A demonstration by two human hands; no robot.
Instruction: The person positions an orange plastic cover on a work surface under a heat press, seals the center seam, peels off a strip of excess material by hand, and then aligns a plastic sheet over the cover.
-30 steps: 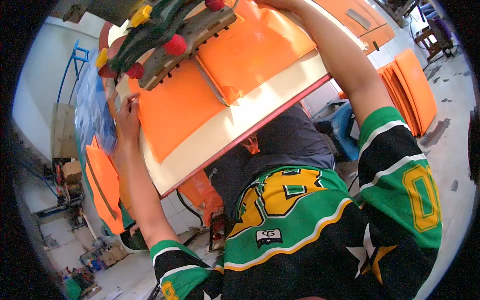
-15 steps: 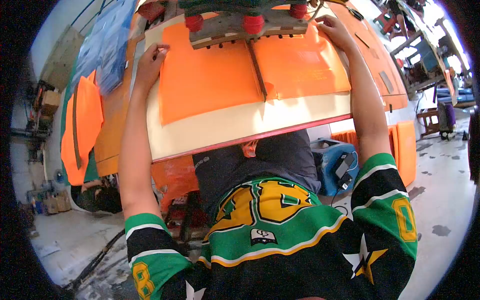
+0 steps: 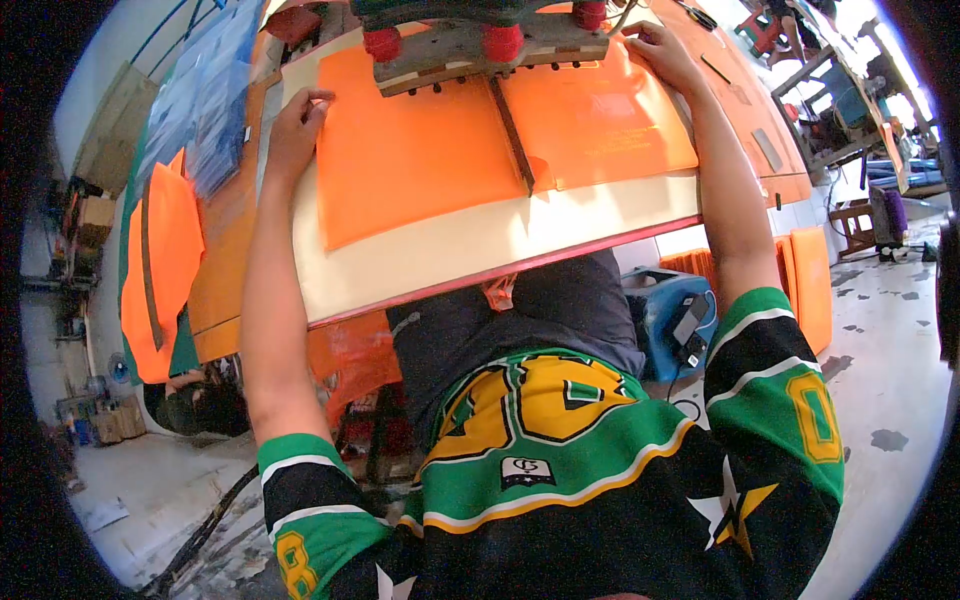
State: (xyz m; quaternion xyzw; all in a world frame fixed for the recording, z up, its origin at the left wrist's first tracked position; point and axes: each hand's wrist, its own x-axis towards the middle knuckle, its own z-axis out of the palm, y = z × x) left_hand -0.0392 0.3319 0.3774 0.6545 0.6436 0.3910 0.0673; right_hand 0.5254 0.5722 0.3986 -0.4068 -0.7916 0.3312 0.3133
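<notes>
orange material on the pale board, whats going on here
A person has both bare hands at the orange material, which lies on a pale board with a dark strip running down its middle. The left hand is by its left edge, the right hand near its upper right. A machine part hides some of its upper middle; whether they touch can't be told from this view.

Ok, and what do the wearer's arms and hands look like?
The left hand and right hand are ungloved, the forearms bare. The left sleeve and right sleeve are short: green cuffs, white stripes, a black band, then green with yellow numerals, 8 on the left, 0 on the right.
</notes>
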